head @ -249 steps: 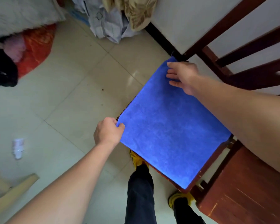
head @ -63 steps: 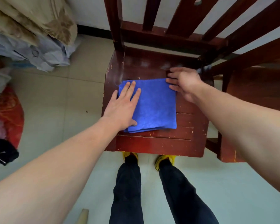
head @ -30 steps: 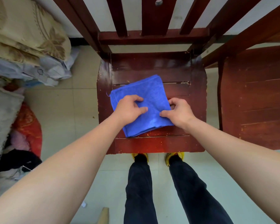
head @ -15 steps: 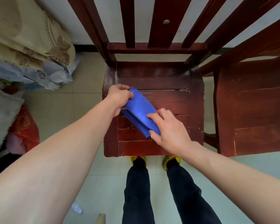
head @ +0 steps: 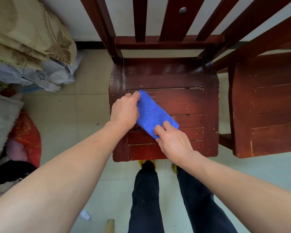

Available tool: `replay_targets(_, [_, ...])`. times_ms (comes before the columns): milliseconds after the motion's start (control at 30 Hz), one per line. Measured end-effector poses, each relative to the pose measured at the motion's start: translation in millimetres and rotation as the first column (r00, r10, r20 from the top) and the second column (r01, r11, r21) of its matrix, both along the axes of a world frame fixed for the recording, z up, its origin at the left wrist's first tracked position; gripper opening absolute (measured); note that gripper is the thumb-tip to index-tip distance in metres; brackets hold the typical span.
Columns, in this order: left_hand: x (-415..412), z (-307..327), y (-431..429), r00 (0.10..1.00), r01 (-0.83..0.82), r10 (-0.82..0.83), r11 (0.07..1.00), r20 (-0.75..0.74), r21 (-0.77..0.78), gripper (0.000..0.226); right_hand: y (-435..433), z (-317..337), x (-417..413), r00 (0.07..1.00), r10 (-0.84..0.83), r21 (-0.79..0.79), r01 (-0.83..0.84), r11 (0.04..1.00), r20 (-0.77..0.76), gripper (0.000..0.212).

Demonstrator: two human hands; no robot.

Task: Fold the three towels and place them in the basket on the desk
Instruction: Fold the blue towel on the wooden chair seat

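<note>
Narrowed from the broad square seen a second ago, the blue towel [head: 155,113] is now laid as a slim strip running diagonally across the chair seat [head: 191,101] at the centre of the frame, and it appears lowered onto the slats rather than held up as it was half a second ago. Its upper-left end is gripped by the left hand [head: 124,111], whose fingers are curled round the edge. Its lower-right end is pinched by the right hand [head: 173,140], with two fingertips [head: 166,124] pressed close together on top of the cloth and the thumb tucked at the edge beneath. The last fold of this towel is judged to be finished or nearly so, so a lift and a carry to the basket would be expected next. Neither the basket, the desk nor the other two towels can be seen, so how much of the task is left cannot be told. A second chair [head: 267,106] is seen at the right of the frame, and piled bedding [head: 32,34] at the upper left.
</note>
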State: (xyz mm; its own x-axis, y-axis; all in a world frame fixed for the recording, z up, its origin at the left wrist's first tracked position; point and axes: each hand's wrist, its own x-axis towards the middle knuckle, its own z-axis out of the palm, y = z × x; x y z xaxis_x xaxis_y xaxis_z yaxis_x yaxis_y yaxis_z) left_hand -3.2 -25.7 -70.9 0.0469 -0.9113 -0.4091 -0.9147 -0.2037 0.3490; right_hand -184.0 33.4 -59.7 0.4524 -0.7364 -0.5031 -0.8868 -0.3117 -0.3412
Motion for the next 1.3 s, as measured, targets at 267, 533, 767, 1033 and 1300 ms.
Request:
replay_targets(267, [8.8, -19.4, -14.1, 0.967, 0.206, -0.205, 0.979, -0.149, -0.012, 0.019, 1.2, -19.0, 13.3, 0.992, -0.121, 0.014, 0.122, 0.992, -0.030, 0.016])
replay_targets(533, [14.4, -41.4, -14.4, 0.891, 0.441, -0.419, 0.890, 0.176, -0.113, 0.019, 7.8, -34.3, 20.0, 0.988, -0.105, -0.123, 0.091, 0.988, -0.113, 0.037])
replay_targets(767, [14.0, 1.1, -42.6, 0.846, 0.530, -0.525, 0.848, 0.096, -0.035, 0.036, -26.3, -2.2, 8.4, 0.955, -0.295, 0.360, 0.281, 0.890, -0.017, 0.029])
replay_targets(1033, [-12.2, 12.9, -47.0, 0.582, 0.766, -0.806, 0.587, 0.103, 0.261, 0.103, -23.5, 4.8, -7.9, 0.902, -0.428, 0.142, 0.432, 0.890, -0.060, 0.082])
replay_targets(1300, [-26.1, 31.6, -2.1, 0.499, 0.824, -0.857, 0.514, 0.125, 0.239, 0.039, 28.9, 18.2, -23.6, 0.901, -0.415, 0.050, 0.424, 0.904, -0.126, 0.042])
